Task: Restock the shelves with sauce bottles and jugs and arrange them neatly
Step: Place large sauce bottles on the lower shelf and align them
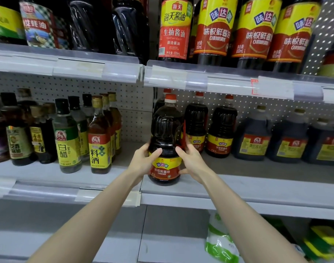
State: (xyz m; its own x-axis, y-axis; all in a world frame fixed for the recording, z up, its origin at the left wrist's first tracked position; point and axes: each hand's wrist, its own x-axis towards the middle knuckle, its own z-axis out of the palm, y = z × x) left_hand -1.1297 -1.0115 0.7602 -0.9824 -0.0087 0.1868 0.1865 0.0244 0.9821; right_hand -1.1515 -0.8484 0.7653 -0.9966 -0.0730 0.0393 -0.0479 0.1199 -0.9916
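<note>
A dark soy sauce jug (pixel 166 130) with a red cap and a yellow-and-red label stands upright near the front edge of the middle shelf (pixel 238 185). My left hand (pixel 143 162) grips its left side at the label, thumb across the front. My right hand (pixel 190 160) grips its right side, fingers curled round by the handle. Two matching jugs (pixel 196 126) (pixel 221 131) stand behind and to the right. Further right are several darker jugs (pixel 253 137) with yellow labels.
Left of the jug, slim vinegar and cooking wine bottles (pixel 99 137) crowd the shelf, with a gap between them and the jug. The upper shelf (pixel 181 76) carries tall soy sauce bottles (pixel 173 29). Below right lie a green-and-white bag (pixel 219 242) and yellow-green packs (pixel 323 240).
</note>
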